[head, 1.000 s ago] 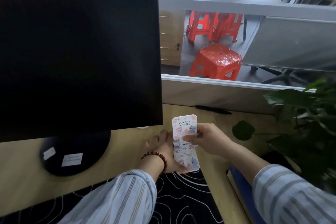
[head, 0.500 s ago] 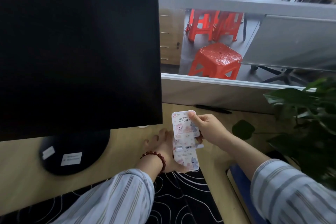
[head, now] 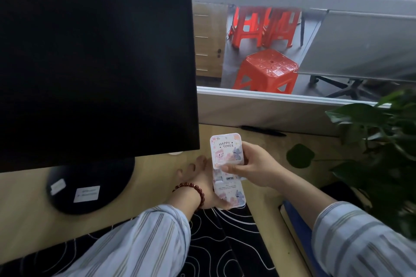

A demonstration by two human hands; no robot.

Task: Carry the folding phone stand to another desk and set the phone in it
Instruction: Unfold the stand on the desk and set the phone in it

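I see the white folding phone stand printed with pink and blue cartoon animals and the words HAPPY TIMES (head: 227,170) held upright over the light wooden desk (head: 155,168), just right of the monitor's base and near the middle of the view. Its upper panel is hinged a little away from the lower one, with a small label reading UNITEK at the joint. My right hand (head: 252,167) grips the stand from the right at the hinge, thumb across the front and fingers wrapped behind. My left hand (head: 202,183), wearing a dark red bead bracelet (head: 192,192), supports the lower panel from the left and beneath, its fingers spread toward the far side; it grasps the stand's bottom edge. Both forearms wear pale blue striped sleeves (head: 144,240). Near me lies a black desk mat with white contour lines (head: 225,243). To the left stands a large black monitor (head: 94,58) on a round black base (head: 90,186). A black pen (head: 262,131) lies at the far edge by the partition, and a green leafy plant (head: 380,153) fills the right. Beyond the partition stand red plastic stools (head: 267,72).
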